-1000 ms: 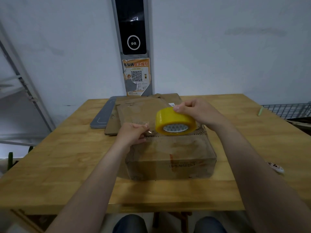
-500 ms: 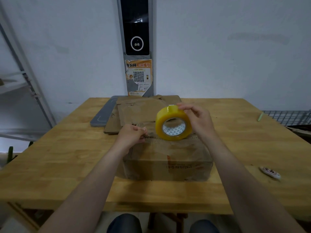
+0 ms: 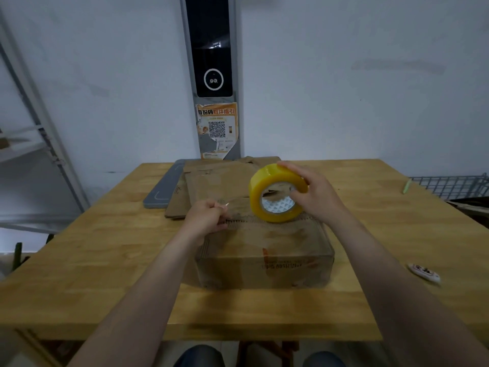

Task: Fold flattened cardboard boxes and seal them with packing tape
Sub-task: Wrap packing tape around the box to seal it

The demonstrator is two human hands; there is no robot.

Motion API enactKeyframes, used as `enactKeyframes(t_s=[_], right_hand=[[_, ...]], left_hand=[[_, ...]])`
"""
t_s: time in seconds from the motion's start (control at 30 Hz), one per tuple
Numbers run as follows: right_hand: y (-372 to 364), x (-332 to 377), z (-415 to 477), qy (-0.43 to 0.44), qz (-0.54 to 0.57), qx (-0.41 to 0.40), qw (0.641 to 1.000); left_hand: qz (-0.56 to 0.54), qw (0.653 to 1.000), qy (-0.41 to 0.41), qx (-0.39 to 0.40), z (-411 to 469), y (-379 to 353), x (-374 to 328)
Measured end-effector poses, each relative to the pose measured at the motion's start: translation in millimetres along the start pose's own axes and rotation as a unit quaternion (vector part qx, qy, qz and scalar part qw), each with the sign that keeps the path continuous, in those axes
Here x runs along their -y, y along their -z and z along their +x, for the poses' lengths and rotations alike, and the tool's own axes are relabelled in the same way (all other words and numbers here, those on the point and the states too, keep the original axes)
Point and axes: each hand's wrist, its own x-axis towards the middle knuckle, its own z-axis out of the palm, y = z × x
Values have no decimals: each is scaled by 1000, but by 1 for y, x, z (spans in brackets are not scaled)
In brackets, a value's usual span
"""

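Tape roll [image 3: 272, 174] sat in right hand [image 3: 317, 197] grip by cardboard box [image 3: 264, 247]; left hand [image 3: 205, 219] pinched the tape end [image 3: 225, 206]

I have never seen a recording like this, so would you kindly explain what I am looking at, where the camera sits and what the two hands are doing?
There is no machine here: these are a person's two bare hands, filmed by one wide-angle camera worn on the head, looking forward and down. That is why both forearms reach in from the bottom edge.

On the wooden table stands a folded cardboard box. The right hand grips a yellow roll of packing tape above the box's far edge. The left hand appears to pinch the clear loose end of the tape at the box's far left corner.

Behind the box lie flattened cardboard sheets, partly over a grey flat board. A small white object lies on the right; I cannot tell what it is.
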Motion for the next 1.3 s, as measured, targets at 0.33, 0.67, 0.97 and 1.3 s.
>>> enactKeyframes(t_s=[0.33,0.67,0.97,1.3], right_hand=[[9,10,-15,-14,-245,7,969],[11,3,-15,7,-273,14,962],[-27,-6,-19,-70,-78,-64,992],[-30,24,-8,-24,-240,-2,970]], left_hand=[[-62,995,55,51,1,9,-8],[-92,995,27,37,1,37,-14],[78,996,-36,-39,9,51,5],[46,997,-2,-60,22,96,12]])
